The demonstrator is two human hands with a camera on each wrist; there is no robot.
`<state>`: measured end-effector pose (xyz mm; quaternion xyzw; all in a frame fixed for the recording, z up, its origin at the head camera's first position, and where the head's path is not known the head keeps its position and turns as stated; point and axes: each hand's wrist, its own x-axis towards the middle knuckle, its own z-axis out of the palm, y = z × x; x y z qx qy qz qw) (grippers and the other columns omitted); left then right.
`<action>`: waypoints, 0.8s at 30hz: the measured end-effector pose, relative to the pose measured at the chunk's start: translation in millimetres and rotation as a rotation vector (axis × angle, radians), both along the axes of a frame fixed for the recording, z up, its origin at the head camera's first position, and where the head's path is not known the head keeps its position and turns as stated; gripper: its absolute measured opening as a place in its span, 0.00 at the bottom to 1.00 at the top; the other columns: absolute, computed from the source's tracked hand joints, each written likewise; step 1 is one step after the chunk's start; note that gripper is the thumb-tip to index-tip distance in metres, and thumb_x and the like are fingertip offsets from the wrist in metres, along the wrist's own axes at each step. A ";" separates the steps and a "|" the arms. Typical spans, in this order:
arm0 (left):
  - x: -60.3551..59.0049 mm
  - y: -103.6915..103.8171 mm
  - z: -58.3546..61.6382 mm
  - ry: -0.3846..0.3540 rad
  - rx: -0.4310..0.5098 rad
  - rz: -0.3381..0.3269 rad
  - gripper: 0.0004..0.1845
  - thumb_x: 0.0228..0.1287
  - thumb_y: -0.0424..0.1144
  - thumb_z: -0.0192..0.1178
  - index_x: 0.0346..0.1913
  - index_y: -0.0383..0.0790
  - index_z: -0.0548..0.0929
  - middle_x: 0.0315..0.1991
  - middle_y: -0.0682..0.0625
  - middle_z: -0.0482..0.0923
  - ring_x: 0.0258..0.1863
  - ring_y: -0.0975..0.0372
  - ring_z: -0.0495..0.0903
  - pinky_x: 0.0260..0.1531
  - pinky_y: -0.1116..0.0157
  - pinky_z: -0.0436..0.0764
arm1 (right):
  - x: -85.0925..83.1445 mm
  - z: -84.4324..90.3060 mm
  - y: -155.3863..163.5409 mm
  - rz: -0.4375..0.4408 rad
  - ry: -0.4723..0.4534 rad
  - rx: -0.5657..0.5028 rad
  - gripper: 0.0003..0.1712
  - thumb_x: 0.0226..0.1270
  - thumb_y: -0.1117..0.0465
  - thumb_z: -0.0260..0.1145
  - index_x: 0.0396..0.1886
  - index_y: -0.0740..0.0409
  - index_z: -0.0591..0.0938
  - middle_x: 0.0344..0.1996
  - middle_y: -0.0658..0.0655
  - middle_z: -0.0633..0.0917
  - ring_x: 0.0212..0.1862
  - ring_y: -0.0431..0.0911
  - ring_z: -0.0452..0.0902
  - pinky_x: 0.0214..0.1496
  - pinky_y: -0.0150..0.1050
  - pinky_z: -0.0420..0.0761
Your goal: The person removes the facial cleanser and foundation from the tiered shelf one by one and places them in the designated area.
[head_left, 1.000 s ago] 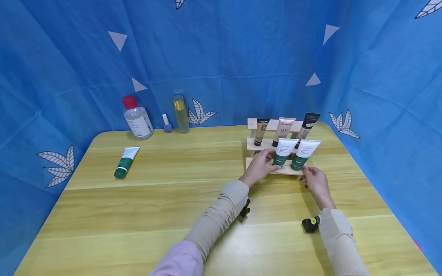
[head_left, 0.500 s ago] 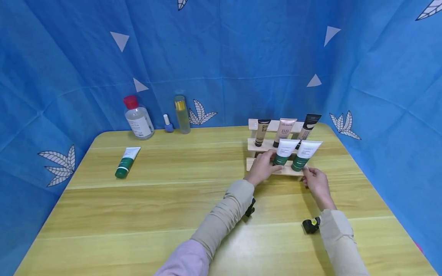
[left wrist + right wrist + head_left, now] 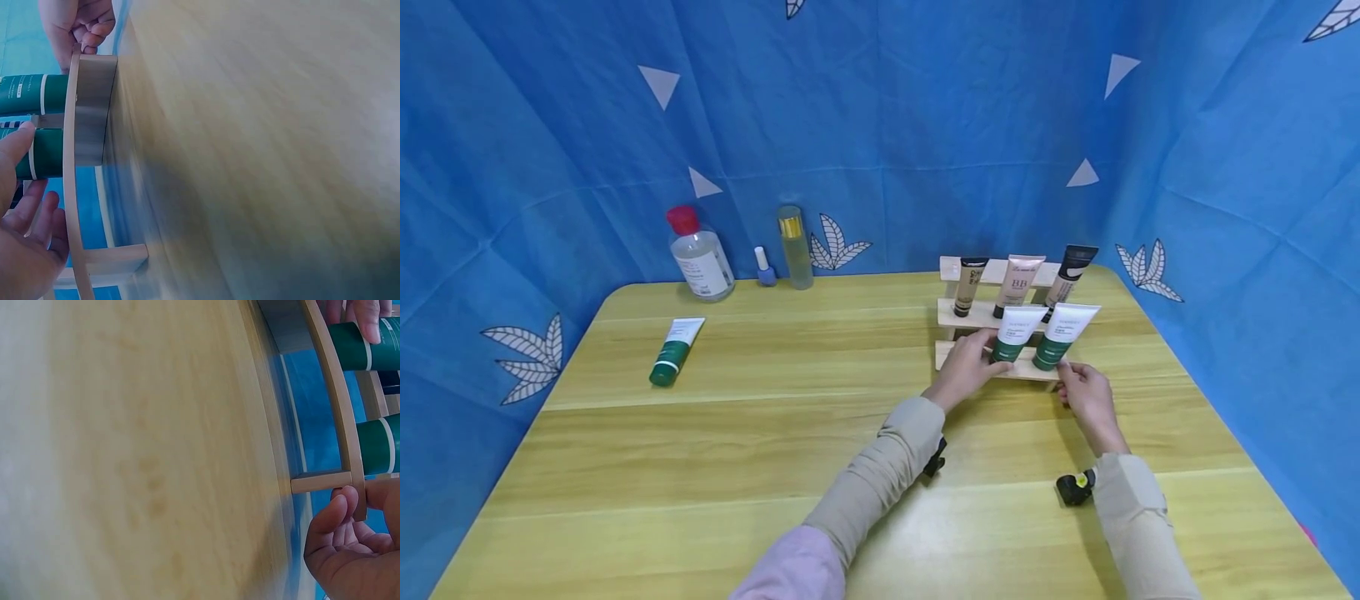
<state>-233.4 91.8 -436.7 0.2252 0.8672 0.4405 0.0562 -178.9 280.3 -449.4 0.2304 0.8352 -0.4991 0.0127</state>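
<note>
Hands [image 3: 964,367] [image 3: 1084,393] grip rack [image 3: 977,313] ends nr table's [image 3: 850,467] far-right edge.

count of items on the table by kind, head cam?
Green-and-white tubes: 3 (two on the wooden rack at and, one lying on the table)
Other tubes, rack's back row: 3
Bottles: 3
Rack: 1
Total: 10

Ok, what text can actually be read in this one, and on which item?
"BB": on the pink tube in the rack's back row.
Print on the two green tubes, the other back-row tubes, the lying tube and the red-capped bottle: too small to read.
</note>
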 end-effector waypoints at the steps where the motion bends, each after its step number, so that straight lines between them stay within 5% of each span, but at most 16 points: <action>1: 0.7 -0.9 -0.5 0.002 -0.001 -0.002 0.28 0.58 0.43 0.67 0.61 0.42 0.73 0.51 0.50 0.79 0.44 0.67 0.76 0.41 0.74 0.74 | -0.1 0.1 0.0 -0.001 -0.001 0.001 0.33 0.77 0.48 0.42 0.64 0.73 0.66 0.38 0.57 0.76 0.31 0.37 0.70 0.32 0.27 0.76; 14: 12.8 -14.2 -0.8 -0.044 0.051 0.022 0.28 0.61 0.42 0.65 0.62 0.38 0.70 0.57 0.47 0.77 0.53 0.61 0.76 0.53 0.68 0.74 | -2.6 2.1 0.4 0.008 -0.011 0.003 0.33 0.76 0.47 0.41 0.65 0.71 0.65 0.41 0.58 0.76 0.33 0.38 0.71 0.33 0.27 0.76; 24: 22.1 -21.7 -3.8 -0.039 0.087 -0.006 0.28 0.61 0.40 0.65 0.62 0.38 0.70 0.55 0.46 0.78 0.50 0.60 0.78 0.51 0.69 0.76 | 0.8 0.9 0.9 0.013 -0.017 -0.010 0.34 0.76 0.46 0.41 0.65 0.72 0.65 0.42 0.59 0.76 0.35 0.39 0.71 0.34 0.27 0.77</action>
